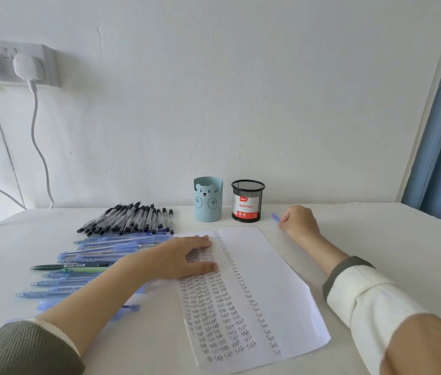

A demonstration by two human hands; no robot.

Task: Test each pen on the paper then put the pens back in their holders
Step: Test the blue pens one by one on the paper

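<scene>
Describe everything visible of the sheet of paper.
The sheet of paper is white and thin, lying flat and skewed on the white table. Handwritten columns of "Test" fill its left half; the right strip is blank. The left hand rests flat on its upper left part, fingers straight. The right hand, gripping a blue pen, is off its far right corner.

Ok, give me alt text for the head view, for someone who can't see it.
The left hand presses flat on a paper with columns of "Test", while the right hand grips a blue pen near a black mesh holder and a blue bear holder. Black-capped pens and blue pens lie piled on the table at left.
</scene>
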